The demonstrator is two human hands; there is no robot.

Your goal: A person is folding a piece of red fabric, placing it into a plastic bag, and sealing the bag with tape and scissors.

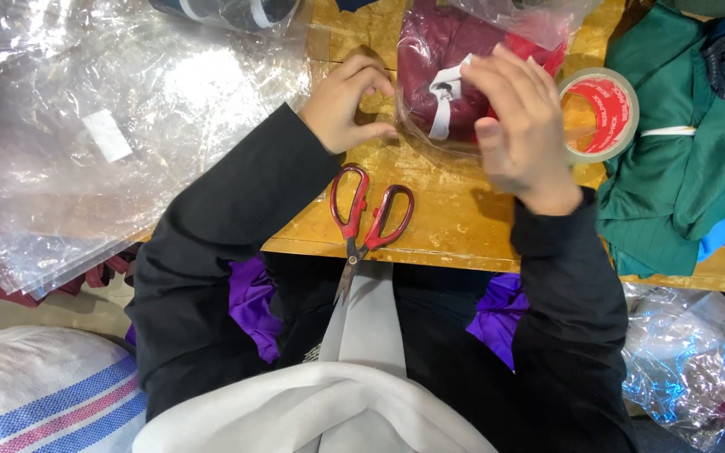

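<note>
On the wooden table (pixel 455 210), a maroon garment in a clear bag (pixel 446 75) lay between both hands. His left hand (pixel 347 102) curled its grip on the bag's left edge; the right hand (pixel 518 117) pressed flat on its right side, fingers together. Red scissors (pixel 367 222) lay just below, a tape roll (pixel 604 113) beside.

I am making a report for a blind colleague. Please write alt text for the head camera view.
Two hands press a clear plastic bag holding a folded maroon garment on a wooden table: left hand at its edge, right hand on top. Red-handled scissors lie near the table edge, a tape roll and green fabric at right.
</note>
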